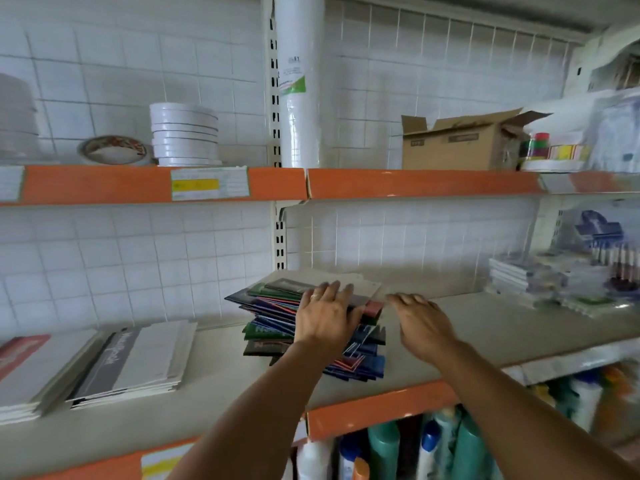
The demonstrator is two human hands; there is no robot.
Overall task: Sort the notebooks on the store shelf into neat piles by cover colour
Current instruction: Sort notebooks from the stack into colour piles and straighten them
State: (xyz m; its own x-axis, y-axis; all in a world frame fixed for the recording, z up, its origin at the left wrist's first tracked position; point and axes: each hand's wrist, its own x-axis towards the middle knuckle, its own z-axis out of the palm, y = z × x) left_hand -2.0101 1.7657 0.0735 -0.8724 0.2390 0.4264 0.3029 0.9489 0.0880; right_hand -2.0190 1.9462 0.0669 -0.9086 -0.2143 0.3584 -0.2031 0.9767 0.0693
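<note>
While the left hand (325, 317) is resting flat, fingers straight, atop the mixed notebook stack (311, 327), the right hand (420, 323) is hovering just beside it, loosely curled, empty. Advisable: steadying the stack, lifting covers singly.

Upper shelf, left bay: stack of white tape rolls (185, 135); a brown tape roll (112, 150) just beside it, lying flat; right bay: tall white wrapped roll (300, 81) upright against the tiled wall; open cardboard box (457, 142) (flaps raised); coloured ribbon spools (540, 145) beside it; lowest shelf: plastic bottles (384, 445), upright.
</note>
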